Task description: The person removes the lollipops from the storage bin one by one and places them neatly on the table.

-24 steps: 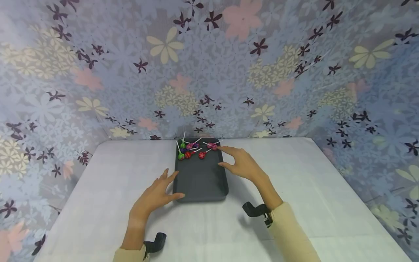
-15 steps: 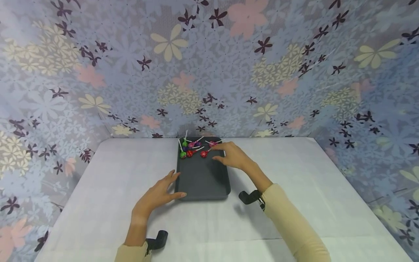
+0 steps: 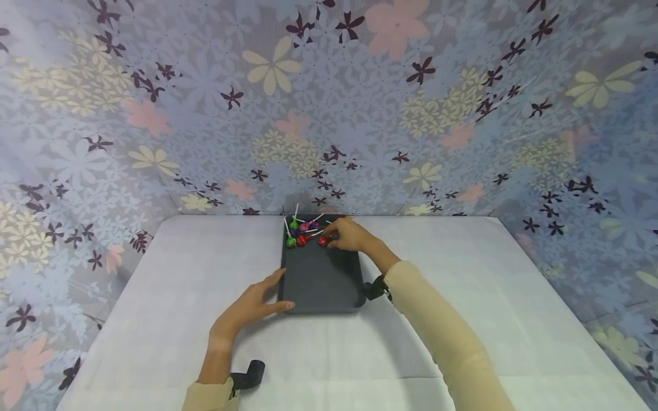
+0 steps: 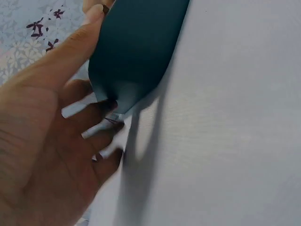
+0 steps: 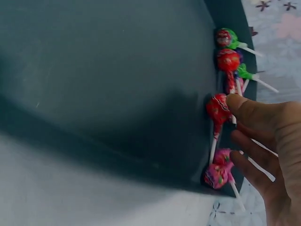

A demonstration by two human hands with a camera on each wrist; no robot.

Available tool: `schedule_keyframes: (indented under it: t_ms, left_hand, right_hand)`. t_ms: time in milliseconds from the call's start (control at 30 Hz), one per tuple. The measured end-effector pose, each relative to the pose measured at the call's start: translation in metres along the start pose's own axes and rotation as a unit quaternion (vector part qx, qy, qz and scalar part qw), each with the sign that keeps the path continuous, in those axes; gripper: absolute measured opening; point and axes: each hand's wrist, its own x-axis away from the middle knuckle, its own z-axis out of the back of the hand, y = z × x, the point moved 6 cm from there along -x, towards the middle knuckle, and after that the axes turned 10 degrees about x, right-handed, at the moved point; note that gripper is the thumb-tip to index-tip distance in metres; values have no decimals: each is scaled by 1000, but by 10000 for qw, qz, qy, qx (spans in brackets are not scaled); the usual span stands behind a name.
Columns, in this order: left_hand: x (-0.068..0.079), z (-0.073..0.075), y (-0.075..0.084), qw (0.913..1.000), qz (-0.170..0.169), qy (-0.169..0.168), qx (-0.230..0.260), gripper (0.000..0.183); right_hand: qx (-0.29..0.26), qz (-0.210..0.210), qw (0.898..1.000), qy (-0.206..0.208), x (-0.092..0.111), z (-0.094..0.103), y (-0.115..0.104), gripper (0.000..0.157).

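Observation:
In the head view, a dark grey tray (image 3: 324, 279) holds several wrapped lollipops along its far edge. My right hand (image 3: 349, 235) reaches over the far right corner. Its thumb is right at a red lollipop (image 5: 217, 109); the fingers, loosely bent and apart from the thumb, overlap sticks and pink lollipops (image 5: 218, 175) in the right wrist view. Another red lollipop (image 3: 301, 241), a green lollipop (image 3: 291, 242) and pink and purple ones cluster at the far left. My left hand (image 3: 252, 305) lies at the near left corner, thumb at the rim, fingers loosely spread along the side.
White cloth (image 3: 195, 274) covers the table around the tray. Flowered fabric (image 3: 329, 114) rises behind the table's far edge and at both sides. Each wrist wears a black camera mount (image 3: 249, 375).
My right hand has moved left and inward over the tray, reaching the red lollipop and covering the pink ones in the head view. My left hand stays at the tray's corner.

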Motion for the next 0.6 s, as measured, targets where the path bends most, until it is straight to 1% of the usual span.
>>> schedule_keyframes:
  t_ms: [133, 200, 267, 400, 467, 600]
  left_hand:
    - [-2, 0, -7, 9998, -18, 104, 193, 94]
    - [-4, -1, -9, 9991, -100, 165, 383, 93]
    - [-6, -1, -11, 9977, -268, 174, 594, 92]
    - [-7, -1, -13, 9927, -567, 76, 1058, 91]
    - [-6, -1, -15, 9901, -600, 28, 1268, 91]
    - [-4, 1, -18, 9859, -669, -8, 1536, 90]
  right_hand:
    - [65, -129, 9998, -166, -8, -5, -2, 40]
    - [97, -211, 9995, -208, -11, -5, -2, 41]
    - [173, -297, 9991, -260, -13, -5, -2, 41]
    - [411, -464, 9965, -553, -16, -9, -2, 41]
    - [539, -458, 9953, -661, -17, -12, -3, 40]
    - [602, -365, 9944, -789, -20, -16, -7, 37]
